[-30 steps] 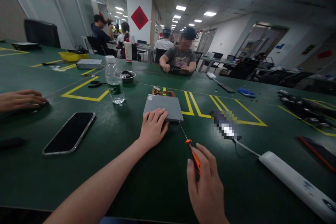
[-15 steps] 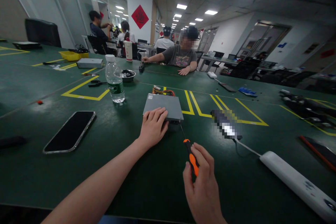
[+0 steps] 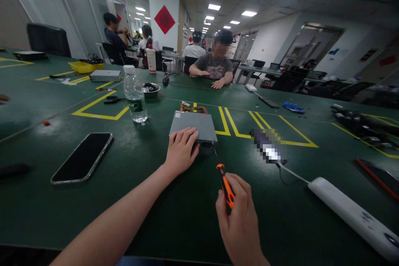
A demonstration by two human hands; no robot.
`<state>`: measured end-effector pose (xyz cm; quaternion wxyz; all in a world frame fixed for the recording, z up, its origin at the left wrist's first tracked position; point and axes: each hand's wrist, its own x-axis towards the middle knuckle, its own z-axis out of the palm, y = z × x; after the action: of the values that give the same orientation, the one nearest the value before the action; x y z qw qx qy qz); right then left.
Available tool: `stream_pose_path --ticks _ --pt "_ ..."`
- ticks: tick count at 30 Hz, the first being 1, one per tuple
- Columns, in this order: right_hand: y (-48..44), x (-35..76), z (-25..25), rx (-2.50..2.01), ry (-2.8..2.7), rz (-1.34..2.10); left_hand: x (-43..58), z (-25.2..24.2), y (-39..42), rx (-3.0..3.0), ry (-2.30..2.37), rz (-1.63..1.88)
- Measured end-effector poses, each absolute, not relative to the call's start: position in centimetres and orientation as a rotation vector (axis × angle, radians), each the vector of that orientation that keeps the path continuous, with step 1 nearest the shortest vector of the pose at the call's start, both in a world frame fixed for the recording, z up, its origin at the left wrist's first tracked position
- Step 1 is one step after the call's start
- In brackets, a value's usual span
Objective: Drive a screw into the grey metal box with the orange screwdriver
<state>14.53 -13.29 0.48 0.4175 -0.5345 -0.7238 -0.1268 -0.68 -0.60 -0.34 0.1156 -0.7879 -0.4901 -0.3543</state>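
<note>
A grey metal computer power supply [image 3: 202,124] lies flat on the green table, a bundle of coloured wires [image 3: 195,109] at its far edge. My left hand [image 3: 182,149] holds its near left corner, fingers over the top and thumb down at the near side. Closed around an orange and black screwdriver [image 3: 225,185] is my right hand [image 3: 240,216], just nearer to me. The thin shaft points away, its tip at the near right corner of the power supply. Whether the tip sits in a screw is too small to tell.
Left of the power supply stand a water bottle [image 3: 135,99] and a metal bowl [image 3: 151,89]; a phone [image 3: 82,158] lies nearer. To the right are a blurred-out device [image 3: 268,147] and a white power strip [image 3: 349,214]. Across the table sits a person [image 3: 215,66].
My hands, the power supply and the screwdriver keep nearly the same places; the screwdriver handle looks slightly turned. The person opposite has drawn one hand back from the dark object on the table.
</note>
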Motion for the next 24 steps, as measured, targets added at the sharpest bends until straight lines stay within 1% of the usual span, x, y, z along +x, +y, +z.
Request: stream_pose_path --ticks 7,11,14,20,24 --pt "-13.2 15.3 0.1 -1.474 -1.767 -0.4 -0.7 -0.3 -0.6 -2.31 -1.447 -1.003" --pt "-13.4 14.8 -0.1 -1.455 -1.813 -0.358 -0.7 -0.3 -0.6 -2.309 -1.451 -1.008" --pt "-13.4 14.4 -0.6 -1.431 -1.749 -0.355 -0.6 -0.3 -0.6 -2.31 -1.452 -1.007" --pt "-13.3 13.7 -1.1 -1.278 -1.775 -0.321 -0.7 -0.3 -0.5 -2.3 -1.437 -1.003" --pt "-13.1 13.0 -1.0 -1.285 -1.775 -0.327 -0.6 -0.5 -0.4 -2.297 -1.434 -1.009"
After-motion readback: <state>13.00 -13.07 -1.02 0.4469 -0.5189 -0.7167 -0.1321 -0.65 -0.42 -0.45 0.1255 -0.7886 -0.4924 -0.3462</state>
